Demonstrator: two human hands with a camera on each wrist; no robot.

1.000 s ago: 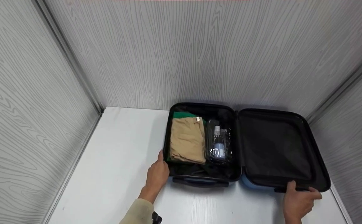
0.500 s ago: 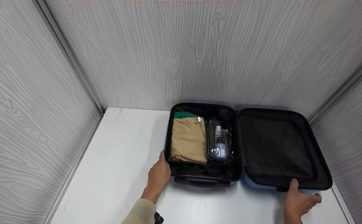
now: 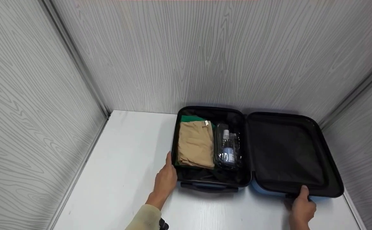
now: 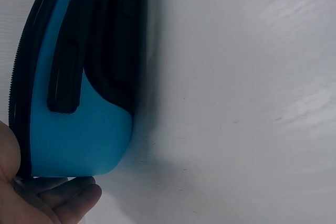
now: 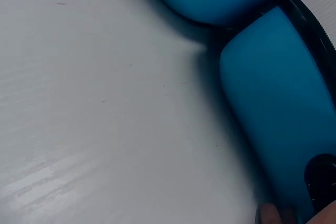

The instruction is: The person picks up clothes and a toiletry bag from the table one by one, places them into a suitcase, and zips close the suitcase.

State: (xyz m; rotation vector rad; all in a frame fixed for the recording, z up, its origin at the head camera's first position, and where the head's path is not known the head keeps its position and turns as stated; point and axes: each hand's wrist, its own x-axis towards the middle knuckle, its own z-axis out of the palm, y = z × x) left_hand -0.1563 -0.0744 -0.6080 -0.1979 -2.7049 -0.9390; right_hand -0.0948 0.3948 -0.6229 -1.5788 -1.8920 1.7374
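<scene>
An enclosure like a booth was shown, walled on at least three sides. A back panel [image 3: 205, 54], a left panel [image 3: 22, 111] and a right panel [image 3: 365, 127] were all covered in a grey wood-grain pattern. The two corners were lined with dark grey strips [image 3: 70, 48], and the foot of the left panel was edged with a thin trim [image 3: 78, 174]. Between the panels a white surface [image 3: 125, 143] was laid, seen lightly marked and shiny in both wrist views. Whether a lab, workshop or office was shown could not be told.
</scene>
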